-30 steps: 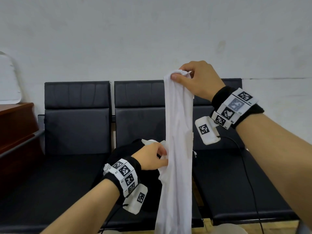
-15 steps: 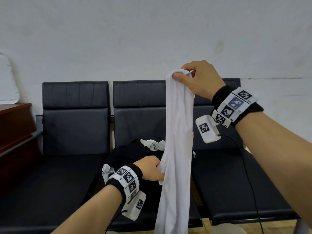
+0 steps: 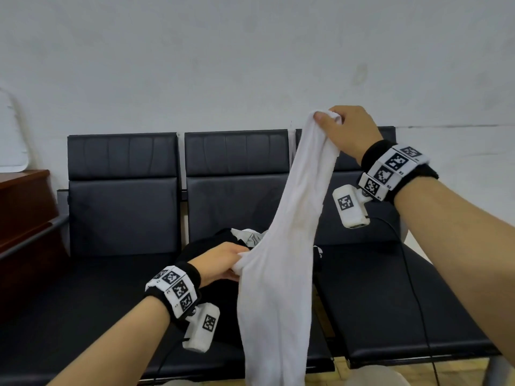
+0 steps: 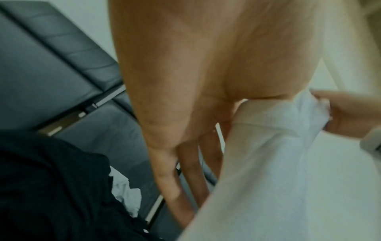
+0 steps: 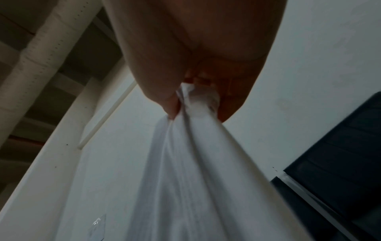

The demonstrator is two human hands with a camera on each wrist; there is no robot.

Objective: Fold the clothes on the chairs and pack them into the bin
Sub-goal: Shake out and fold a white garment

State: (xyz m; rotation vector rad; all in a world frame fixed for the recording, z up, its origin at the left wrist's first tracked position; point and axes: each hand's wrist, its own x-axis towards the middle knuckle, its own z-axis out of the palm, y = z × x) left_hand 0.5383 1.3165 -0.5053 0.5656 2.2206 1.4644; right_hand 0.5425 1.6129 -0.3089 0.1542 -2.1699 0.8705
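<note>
Now | right hand (image 3: 349, 135) pinches white garment (image 3: 281, 274) top, high | left hand (image 3: 223, 260) grips its edge lower-left | long axis near vertical over chairs (image 3: 122, 196)

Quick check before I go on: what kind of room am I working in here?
Probably a waiting area or office lobby, not a home: a row of linked black padded chairs against a bare white wall, a dark wooden desk at the left, and exposed ducting overhead.

Clothes pile (image 3: 223, 246) on middle chair (image 3: 237, 190) (behind garment (image 3: 278, 274)).
</note>
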